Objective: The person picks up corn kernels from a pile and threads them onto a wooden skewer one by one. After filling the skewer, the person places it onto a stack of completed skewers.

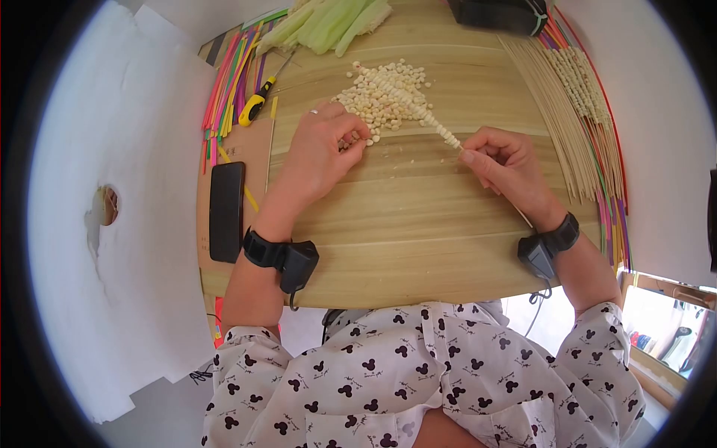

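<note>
A thin wooden skewer [520, 214] runs through the closed fingers of my right hand [509, 166]. Its far part carries a row of pale kernels [420, 110] and slants over a heap of loose, cream-coloured kernels [373, 108] that look like corn. At the left edge of that heap is my left hand [323, 149], its fingers curled in towards the thumb. Several kernels in shadow [349, 140] show between the fingers and palm. How many lie in that hand is hidden.
Green husks [328, 26] lie at the back. To the left are coloured strips [228, 82], a yellow-black screwdriver [258, 103] and a black phone [226, 213]. Bare skewers [553, 119] and kernel-threaded skewers [579, 86] line the right edge, near a black box [499, 15].
</note>
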### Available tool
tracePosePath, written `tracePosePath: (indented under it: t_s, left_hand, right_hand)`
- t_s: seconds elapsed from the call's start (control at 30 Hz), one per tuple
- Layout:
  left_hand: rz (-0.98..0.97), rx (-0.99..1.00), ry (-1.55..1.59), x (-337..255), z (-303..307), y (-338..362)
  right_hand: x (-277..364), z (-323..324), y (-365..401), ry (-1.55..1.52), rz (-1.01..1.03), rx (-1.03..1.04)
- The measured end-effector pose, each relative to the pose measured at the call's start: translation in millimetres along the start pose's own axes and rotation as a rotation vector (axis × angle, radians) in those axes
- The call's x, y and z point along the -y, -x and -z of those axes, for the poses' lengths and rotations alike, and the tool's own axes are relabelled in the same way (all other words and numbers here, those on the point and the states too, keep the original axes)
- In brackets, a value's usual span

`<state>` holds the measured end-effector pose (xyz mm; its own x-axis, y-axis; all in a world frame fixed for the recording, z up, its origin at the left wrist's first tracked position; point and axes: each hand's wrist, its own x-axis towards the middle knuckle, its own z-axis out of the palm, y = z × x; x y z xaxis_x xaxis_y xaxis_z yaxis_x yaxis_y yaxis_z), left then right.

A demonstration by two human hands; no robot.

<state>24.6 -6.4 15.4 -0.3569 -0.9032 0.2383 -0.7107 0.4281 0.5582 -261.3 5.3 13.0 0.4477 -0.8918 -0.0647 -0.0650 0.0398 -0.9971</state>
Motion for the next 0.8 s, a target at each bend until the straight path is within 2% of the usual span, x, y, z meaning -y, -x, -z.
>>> tracePosePath:
  t_s: [0.13, 0.57, 0.63, 0.67, 0.73, 0.77, 0.8]
  left_hand:
    - [-0.100, -0.012, -0.154, -7, 5, 1]
    - [-0.202, -0.027, -0.230, 0, 6, 0]
    - [-0.015, -0.043, 0.002, 1, 7, -1]
    - [-0.019, -0.049, -0.002, 3, 7, -2]
    - [0.386, -0.150, 0.602, 9, 10, -4]
    - [0.381, -0.157, 0.594, 14, 12, -4]
    - [0.393, -0.200, 0.816, 22, 13, -5]
  right_hand:
    - [0, 0, 0, 0.016, 0.003, 0.003]
    - [3, -1, 1, 0.023, -0.004, 0.012]
    - [4, -1, 1, 0.028, -0.017, 0.000]
    - [5, -1, 2, 0.030, -0.009, 0.000]
    - [6, 0, 2, 0.023, -0.022, 0.026]
    - [6, 0, 3, 0.023, -0.011, 0.029]
    - [6, 0, 4, 0.026, -0.024, 0.056]
